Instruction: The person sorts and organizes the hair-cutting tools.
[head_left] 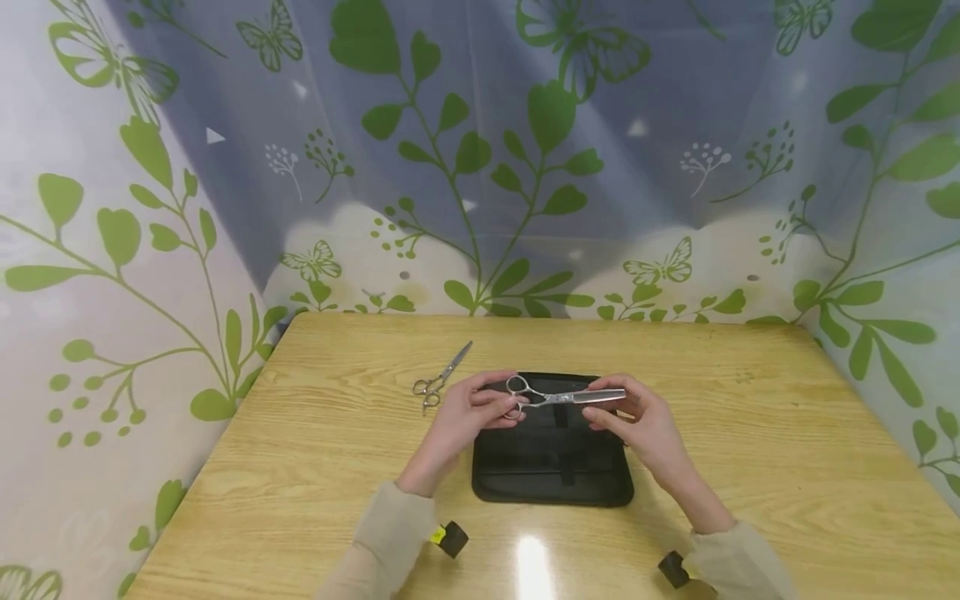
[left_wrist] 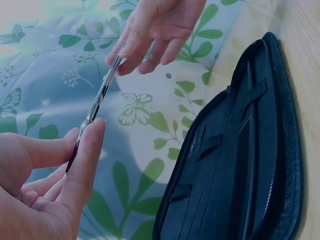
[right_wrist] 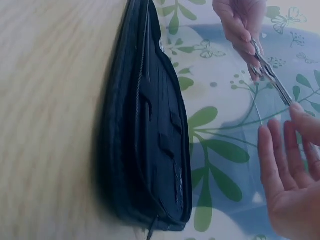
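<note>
Silver thinning scissors (head_left: 562, 398) with a broad, blunt-ended blade are held level above an open black zip case (head_left: 517, 487). My left hand (head_left: 467, 414) pinches them by the finger rings between thumb and fingers. At the blade end, my right hand (head_left: 643, 427) holds the tip with its thumb in front, the other fingers loosely extended in the right wrist view. Inside the case (left_wrist: 225, 150), the left wrist view shows elastic straps and a dark comb (left_wrist: 241, 175). Left of the case lies a second pair of scissors (head_left: 448, 371), its pointed blades toward the back.
The wood-grain table (head_left: 750, 417) carries the case near its middle. A leaf-and-butterfly patterned curtain (head_left: 480, 167) stands along the back edge and both sides. Black wrist cameras jut inward from the left sleeve (head_left: 390, 533) and the right sleeve (head_left: 738, 562).
</note>
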